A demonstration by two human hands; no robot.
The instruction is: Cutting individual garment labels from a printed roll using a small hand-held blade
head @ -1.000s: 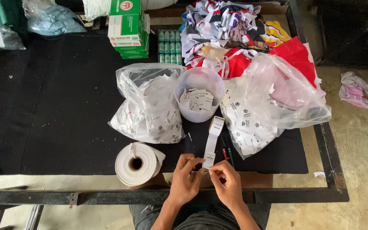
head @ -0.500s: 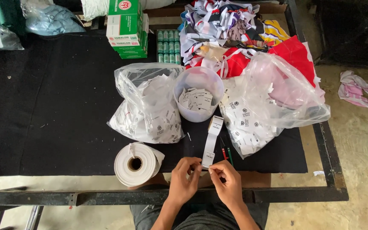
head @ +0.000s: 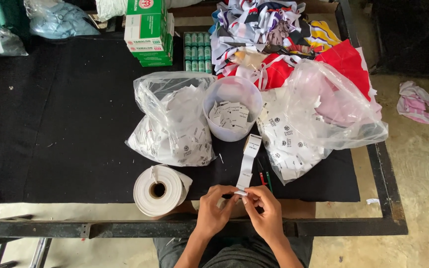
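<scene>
Both forearms come up from the bottom edge of the view and meet near the front edge of the table (head: 50, 149), which is covered with a black cloth. The left hand (head: 215, 211) is bent at the wrist, with the back of the hand facing up and the fingers curled inward to the right. The right hand (head: 266, 212) mirrors it, its fingers curled to the left, so the fingertips of the two hands come together at one spot. There they pinch the lower end of a white label strip (head: 247, 166): each hand is closed on this strip between thumb and forefinger. The strip goes up from the fingers, away from the person, lying almost straight on the black cloth, and its far end reaches just below a clear plastic tub (head: 232, 89) that holds loose white tags.

A big roll of white tape (head: 158, 189) lies to the left of the left hand, near the front edge, with its hollow core turned to the camera. Two thin pens (head: 264, 177), one red and one green, lie just beside the strip on its right side. A clear bag of tags (head: 172, 121) lies left of the tub, and a second, bigger clear bag (head: 319, 119) lies right of it. Behind them a pile of coloured fabric (head: 284, 34) and a stack of green boxes (head: 147, 32) stand at the far side.
</scene>
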